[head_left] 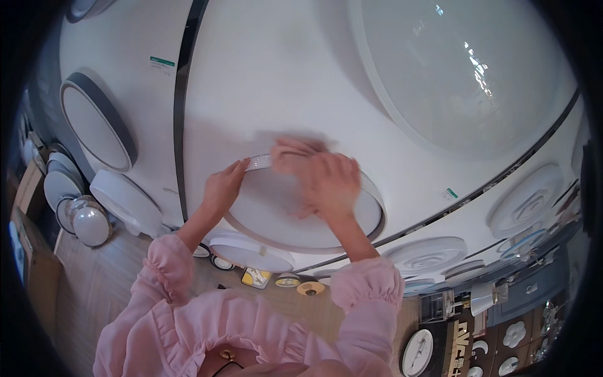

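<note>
A round ceiling lamp (270,217) with a pale face and a glittering patterned rim is mounted on the white panel in front of me. My left hand (223,188) is closed on the lamp's left edge, fingertips over the rim. Across the upper right part of the lamp lies my right hand (336,185), smeared by motion, its fingers bent. Under and beside those fingers shows a blurred, pinkish, crumpled thing (292,157) that looks like a cloth. The middle of the lamp face is partly hidden by the hand and its blur.
A large glossy round lamp (452,81) is at the upper right. On the left hangs a dark-rimmed oval-looking lamp (97,122). Dark strips (182,107) divide the panels. Several lamps stand on the wood-look floor (119,295); a display of lamps (496,314) fills the lower right.
</note>
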Demonstrator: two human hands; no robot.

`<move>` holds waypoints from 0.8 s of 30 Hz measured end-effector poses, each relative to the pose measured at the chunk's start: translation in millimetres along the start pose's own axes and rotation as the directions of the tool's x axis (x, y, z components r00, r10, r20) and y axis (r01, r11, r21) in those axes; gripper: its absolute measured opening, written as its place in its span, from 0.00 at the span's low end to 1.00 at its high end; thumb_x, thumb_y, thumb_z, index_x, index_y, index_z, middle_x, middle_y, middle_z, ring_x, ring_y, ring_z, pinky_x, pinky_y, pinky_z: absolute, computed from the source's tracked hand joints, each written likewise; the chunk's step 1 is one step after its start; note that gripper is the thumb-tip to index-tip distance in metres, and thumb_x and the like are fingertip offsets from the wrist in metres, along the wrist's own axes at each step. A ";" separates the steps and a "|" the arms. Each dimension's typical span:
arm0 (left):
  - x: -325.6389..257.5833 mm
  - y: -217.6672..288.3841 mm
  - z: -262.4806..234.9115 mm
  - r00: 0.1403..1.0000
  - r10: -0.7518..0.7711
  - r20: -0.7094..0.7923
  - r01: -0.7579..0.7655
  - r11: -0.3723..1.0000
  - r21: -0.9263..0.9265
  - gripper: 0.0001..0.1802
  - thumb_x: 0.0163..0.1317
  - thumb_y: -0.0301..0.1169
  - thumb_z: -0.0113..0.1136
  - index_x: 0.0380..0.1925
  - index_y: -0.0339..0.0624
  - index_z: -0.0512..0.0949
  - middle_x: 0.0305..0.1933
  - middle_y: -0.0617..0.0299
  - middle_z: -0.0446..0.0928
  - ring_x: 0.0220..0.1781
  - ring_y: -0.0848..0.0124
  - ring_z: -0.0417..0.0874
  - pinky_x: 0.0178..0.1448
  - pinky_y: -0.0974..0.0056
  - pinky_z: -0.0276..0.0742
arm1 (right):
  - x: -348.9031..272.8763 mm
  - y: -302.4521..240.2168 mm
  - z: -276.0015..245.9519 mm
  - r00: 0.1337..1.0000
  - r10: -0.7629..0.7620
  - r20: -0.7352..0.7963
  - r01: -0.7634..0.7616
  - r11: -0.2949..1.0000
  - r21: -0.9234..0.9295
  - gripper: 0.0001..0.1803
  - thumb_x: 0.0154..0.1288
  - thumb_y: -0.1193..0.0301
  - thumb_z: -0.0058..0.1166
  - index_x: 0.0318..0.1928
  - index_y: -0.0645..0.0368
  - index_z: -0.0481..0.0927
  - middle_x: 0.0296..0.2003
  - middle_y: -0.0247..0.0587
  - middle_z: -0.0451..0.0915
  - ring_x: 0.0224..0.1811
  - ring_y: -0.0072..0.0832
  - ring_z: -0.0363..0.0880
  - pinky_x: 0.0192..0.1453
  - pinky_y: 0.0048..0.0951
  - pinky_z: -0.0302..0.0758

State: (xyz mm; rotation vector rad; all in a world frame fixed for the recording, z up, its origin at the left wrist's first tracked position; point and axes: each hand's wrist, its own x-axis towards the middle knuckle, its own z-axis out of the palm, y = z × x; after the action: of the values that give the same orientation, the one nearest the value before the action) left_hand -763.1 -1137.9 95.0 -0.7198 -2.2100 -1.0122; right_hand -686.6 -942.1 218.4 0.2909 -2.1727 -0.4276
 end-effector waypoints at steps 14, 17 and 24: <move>-1.3 -4.0 3.9 0.998 -0.059 0.019 0.058 0.995 0.085 0.17 0.57 0.26 0.54 0.48 0.47 0.73 0.41 0.55 0.79 0.33 0.57 0.82 0.35 0.60 0.79 | -304.4 88.1 87.7 0.074 0.996 0.040 -0.644 0.017 0.765 0.22 0.53 0.72 0.55 0.50 0.68 0.74 0.49 0.44 0.76 0.51 0.26 0.72 0.53 0.28 0.70; 0.2 -1.9 1.1 1.000 -0.016 0.012 0.015 0.993 0.114 0.18 0.57 0.25 0.54 0.49 0.48 0.72 0.39 0.54 0.80 0.34 0.58 0.82 0.35 0.59 0.79 | -335.7 50.2 124.9 -0.052 0.993 0.111 -0.570 -0.120 0.813 0.29 0.62 0.66 0.50 0.62 0.64 0.63 0.61 0.43 0.64 0.60 0.29 0.65 0.62 0.29 0.62; 1.4 -1.8 -8.2 0.999 -0.013 0.040 0.008 0.992 0.129 0.21 0.54 0.23 0.56 0.50 0.48 0.72 0.38 0.53 0.80 0.33 0.58 0.82 0.34 0.59 0.79 | -366.6 -37.1 198.4 -0.271 0.924 0.269 -0.626 -0.382 0.680 0.33 0.60 0.53 0.47 0.63 0.52 0.58 0.64 0.40 0.56 0.65 0.30 0.57 0.64 0.34 0.57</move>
State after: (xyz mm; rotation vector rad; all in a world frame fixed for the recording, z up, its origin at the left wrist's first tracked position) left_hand -762.9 -1145.1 99.5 -0.6765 -2.2923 -0.8583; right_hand -629.3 -806.4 -173.3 -1.0234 -1.1759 1.3474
